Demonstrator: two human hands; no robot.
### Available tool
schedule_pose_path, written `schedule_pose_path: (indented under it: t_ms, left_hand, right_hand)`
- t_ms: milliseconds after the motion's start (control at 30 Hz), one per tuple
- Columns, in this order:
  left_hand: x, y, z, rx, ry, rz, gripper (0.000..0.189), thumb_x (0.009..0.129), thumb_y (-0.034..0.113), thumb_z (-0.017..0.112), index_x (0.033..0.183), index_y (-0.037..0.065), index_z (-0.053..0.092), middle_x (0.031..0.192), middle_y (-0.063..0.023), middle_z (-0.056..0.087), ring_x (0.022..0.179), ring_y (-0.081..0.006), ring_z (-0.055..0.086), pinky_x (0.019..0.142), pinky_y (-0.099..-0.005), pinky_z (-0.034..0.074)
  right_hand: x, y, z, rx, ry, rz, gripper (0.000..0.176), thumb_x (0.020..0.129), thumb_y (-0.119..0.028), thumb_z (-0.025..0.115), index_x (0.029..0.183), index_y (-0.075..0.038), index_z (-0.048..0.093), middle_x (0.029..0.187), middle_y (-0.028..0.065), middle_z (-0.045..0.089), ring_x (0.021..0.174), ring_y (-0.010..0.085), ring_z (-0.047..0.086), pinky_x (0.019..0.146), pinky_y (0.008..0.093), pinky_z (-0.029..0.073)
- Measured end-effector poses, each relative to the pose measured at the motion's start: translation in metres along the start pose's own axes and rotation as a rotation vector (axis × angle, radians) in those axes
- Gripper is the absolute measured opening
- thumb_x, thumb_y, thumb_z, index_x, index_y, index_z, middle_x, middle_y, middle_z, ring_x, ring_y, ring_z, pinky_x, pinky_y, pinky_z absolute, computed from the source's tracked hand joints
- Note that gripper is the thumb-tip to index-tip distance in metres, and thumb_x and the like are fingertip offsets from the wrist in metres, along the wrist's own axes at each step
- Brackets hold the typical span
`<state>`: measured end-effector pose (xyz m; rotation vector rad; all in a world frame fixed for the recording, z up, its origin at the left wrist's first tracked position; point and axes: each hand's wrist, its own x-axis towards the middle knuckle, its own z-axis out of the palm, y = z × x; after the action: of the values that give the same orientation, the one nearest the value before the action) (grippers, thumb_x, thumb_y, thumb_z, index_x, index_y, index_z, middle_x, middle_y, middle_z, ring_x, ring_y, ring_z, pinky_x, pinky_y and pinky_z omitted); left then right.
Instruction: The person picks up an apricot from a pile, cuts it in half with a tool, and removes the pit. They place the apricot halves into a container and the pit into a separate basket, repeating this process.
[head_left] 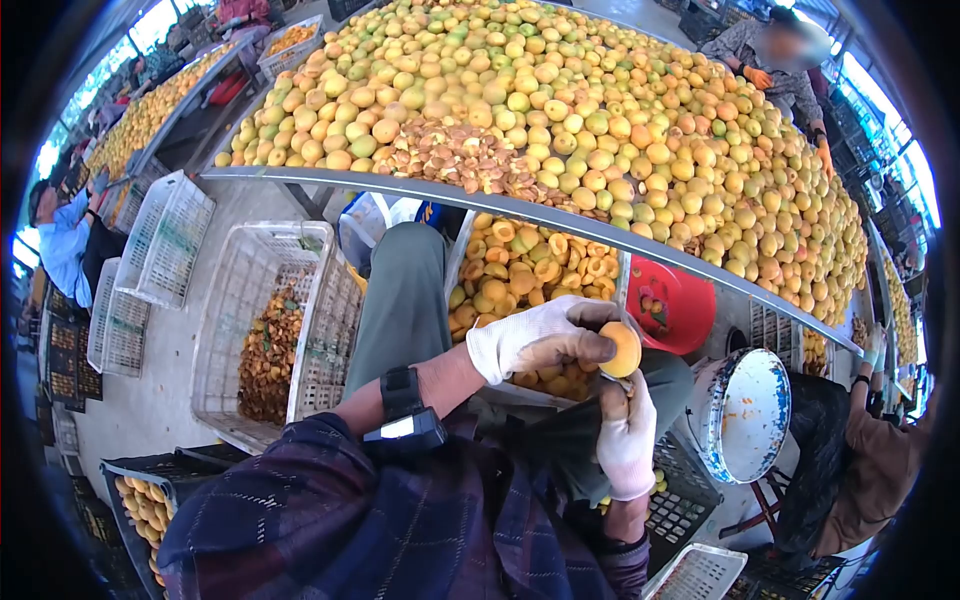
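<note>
My left hand point(548, 338), in a white glove with dark-stained fingertips, is closed on an orange-yellow apricot point(622, 350) between thumb and fingers. Just below the fruit, my right hand point(627, 435), gloved too, has its fingers pinched together close to the apricot's lower edge. A small dark thing seems to show at those fingertips, too little visible to name. Under both hands, between my knees, stands a crate holding halved apricots point(540, 262).
Ahead, a metal-edged table point(480, 196) bears heaped apricots and a brown pile of pits point(455, 158). A white crate point(215, 340) with brown pits stands left. Right are a red basin point(690, 310) and a paint-worn bucket point(752, 415). Other people sit around.
</note>
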<state>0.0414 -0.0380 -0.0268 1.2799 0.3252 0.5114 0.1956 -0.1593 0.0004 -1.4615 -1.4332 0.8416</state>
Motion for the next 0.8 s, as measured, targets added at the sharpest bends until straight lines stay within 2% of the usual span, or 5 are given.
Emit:
schedule_pose_path:
  t_ms: [167,267,433,633,800]
  left_hand:
    - [0.002,-0.004,0.055,-0.751,0.193,0.136,0.059,0.085,0.044,0.065,0.124,0.002,0.049,0.116,-0.0098,0.060,0.106,-0.0180,0.058,0.094,-0.0314,0.046]
    - [-0.001,-0.003,0.044,-0.713,0.190,0.111,0.056,0.086,0.043,0.064,0.122,0.002,0.052,0.114,-0.0097,0.061,0.106,-0.0170,0.057,0.093,-0.0312,0.045]
    - [-0.001,0.025,0.009,0.216,0.045,-0.037,0.040,0.080,0.025,0.069,0.112,0.002,0.060,0.107,-0.0043,0.062,0.104,-0.0125,0.055,0.094,-0.0282,0.040]
    - [0.001,0.008,0.058,-0.606,0.251,0.037,0.055,0.084,0.025,0.069,0.128,0.002,0.046,0.117,-0.0028,0.057,0.105,-0.0137,0.055,0.094,-0.0286,0.042]
    - [0.002,0.018,0.031,-0.215,0.134,0.072,0.053,0.080,0.031,0.071,0.121,0.002,0.054,0.112,-0.0052,0.061,0.107,-0.0173,0.057,0.094,-0.0314,0.043]
  right_hand:
    - [0.004,0.008,0.031,0.217,0.243,0.029,0.030,0.098,-0.023,0.051,0.114,0.002,0.053,0.090,0.0095,0.064,0.082,0.0144,0.058,0.073,0.0295,0.046]
    - [0.002,0.008,0.018,0.197,0.117,0.080,0.034,0.097,-0.025,0.053,0.117,0.002,0.053,0.088,0.0080,0.064,0.079,0.0133,0.057,0.071,0.0287,0.046]
    - [0.007,0.026,-0.010,0.019,-0.094,-0.060,0.033,0.095,-0.031,0.056,0.107,0.000,0.056,0.071,0.0031,0.059,0.065,0.0088,0.054,0.057,0.0248,0.043]
    - [0.006,0.016,0.012,0.500,0.086,0.153,0.039,0.095,-0.038,0.054,0.112,-0.003,0.053,0.060,-0.0035,0.047,0.037,0.0051,0.040,0.035,0.0192,0.030]
    - [0.000,0.021,-0.008,0.440,-0.020,0.181,0.037,0.094,-0.035,0.057,0.112,-0.003,0.055,0.063,-0.0036,0.050,0.047,0.0029,0.042,0.042,0.0187,0.032]
